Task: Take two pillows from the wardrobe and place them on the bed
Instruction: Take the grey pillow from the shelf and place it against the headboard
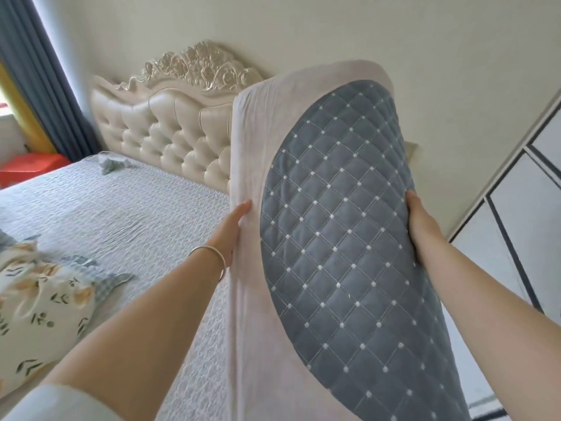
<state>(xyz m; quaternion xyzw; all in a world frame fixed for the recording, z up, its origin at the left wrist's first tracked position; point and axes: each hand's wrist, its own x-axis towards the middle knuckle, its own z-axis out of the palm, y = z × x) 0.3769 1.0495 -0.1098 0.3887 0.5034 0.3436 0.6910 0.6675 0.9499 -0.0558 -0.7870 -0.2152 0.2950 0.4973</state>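
A long pillow (334, 232) with a grey quilted face and a pale pink border stands on end in the air, in front of me. My left hand (232, 230), with a silver bangle at the wrist, presses its pink left edge. My right hand (420, 229) clasps its grey right edge. The pillow hangs over the right side of the bed (115, 205), which has a light grey textured cover. The wardrobe (522, 208), white with dark trim, stands at the right. Only one pillow of this kind is in view.
A cream tufted headboard (170, 132) with carved top backs the bed against the wall. A floral quilt (42, 305) lies at the bed's near left. A small grey cloth (110, 165) lies near the headboard. Blue curtains (39, 80) and a red box (30, 171) are far left.
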